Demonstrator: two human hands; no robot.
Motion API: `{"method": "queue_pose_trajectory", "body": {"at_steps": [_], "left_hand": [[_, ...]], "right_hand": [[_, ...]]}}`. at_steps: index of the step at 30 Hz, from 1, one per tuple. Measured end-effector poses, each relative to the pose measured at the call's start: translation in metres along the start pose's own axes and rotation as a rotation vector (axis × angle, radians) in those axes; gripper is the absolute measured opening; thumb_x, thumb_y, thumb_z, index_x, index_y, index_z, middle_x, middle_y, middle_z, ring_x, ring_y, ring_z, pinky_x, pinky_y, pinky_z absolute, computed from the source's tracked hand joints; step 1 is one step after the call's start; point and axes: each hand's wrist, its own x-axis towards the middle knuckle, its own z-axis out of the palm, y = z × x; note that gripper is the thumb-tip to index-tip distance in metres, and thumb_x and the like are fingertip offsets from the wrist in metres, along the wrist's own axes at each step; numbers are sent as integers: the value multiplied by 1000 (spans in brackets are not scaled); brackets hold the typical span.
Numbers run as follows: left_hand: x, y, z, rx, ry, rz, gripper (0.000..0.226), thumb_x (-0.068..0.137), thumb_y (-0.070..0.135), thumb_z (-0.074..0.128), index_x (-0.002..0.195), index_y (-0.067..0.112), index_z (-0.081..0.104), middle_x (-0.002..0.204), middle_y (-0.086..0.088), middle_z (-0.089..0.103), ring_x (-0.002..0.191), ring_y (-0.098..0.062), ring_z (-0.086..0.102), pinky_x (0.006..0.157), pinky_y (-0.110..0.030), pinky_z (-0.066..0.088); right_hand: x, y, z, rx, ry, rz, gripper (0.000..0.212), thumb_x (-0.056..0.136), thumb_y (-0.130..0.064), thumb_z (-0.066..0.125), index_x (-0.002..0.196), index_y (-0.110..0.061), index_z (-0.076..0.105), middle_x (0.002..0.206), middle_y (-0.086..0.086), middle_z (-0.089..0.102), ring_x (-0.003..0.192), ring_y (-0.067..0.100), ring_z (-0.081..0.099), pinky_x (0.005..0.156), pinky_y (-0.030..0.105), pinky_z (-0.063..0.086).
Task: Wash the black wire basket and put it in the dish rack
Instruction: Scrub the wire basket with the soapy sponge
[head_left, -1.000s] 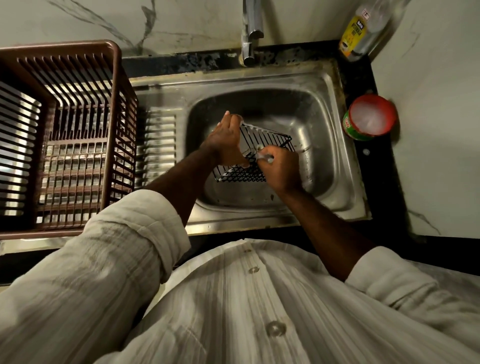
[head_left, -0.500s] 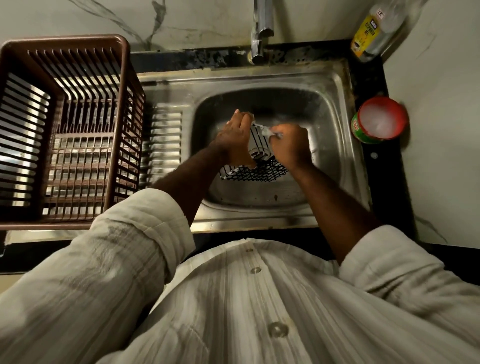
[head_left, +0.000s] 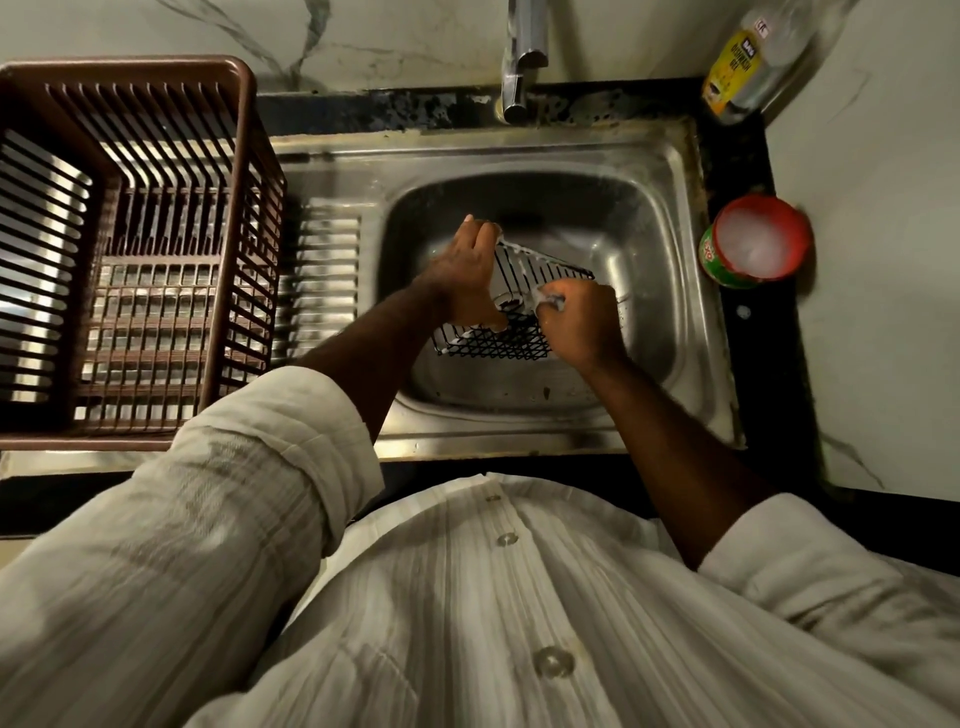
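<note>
A steel sink (head_left: 519, 150) is set into a black counter (head_left: 753, 332). A chrome tap (head_left: 524, 57) stands behind the sink at its middle. A clear bottle with a yellow dishwash-gel label (head_left: 737, 67) stands at the sink's far right corner. Just right of the sink sits a green, red-rimmed tub (head_left: 714, 260) of white foam. A ribbed draining strip (head_left: 322, 280) forms the sink's left part. Pale marbled walls (head_left: 883, 260) rise behind and to the right of the sink.

Only one view is given — a wide-angle camera worn on the head, aimed forward and steeply down. The sink (head_left: 670, 171) is seen from almost straight above, close in. The lower edge is filled by the person's shirt front (head_left: 519, 623); the tap (head_left: 524, 52) and the marble wall (head_left: 415, 31) are caught at the top, the dish rack (head_left: 135, 66) at the left — straight lines are bowed toward the borders.
</note>
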Motion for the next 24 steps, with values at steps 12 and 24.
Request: {"method": "queue_pose_trajectory", "body": {"at_steps": [12, 24], "left_hand": [[-1, 1, 2, 29, -3, 19, 131, 62, 39, 92, 157, 7, 8, 166, -18, -2, 153, -35, 3, 122, -45, 22], [1, 3, 2, 39, 2, 21, 131, 60, 37, 94, 157, 9, 10, 165, -18, -1, 153, -37, 5, 122, -47, 24]], "right_hand": [[9, 0, 3, -14, -51, 15, 14, 97, -14, 63, 97, -5, 74, 90, 9, 74, 76, 19, 68, 59, 24, 53], [25, 12, -22, 5, 84, 42, 18, 90, -23, 71, 105, -14, 73, 95, 5, 74, 82, 20, 69, 71, 37, 60]]}}
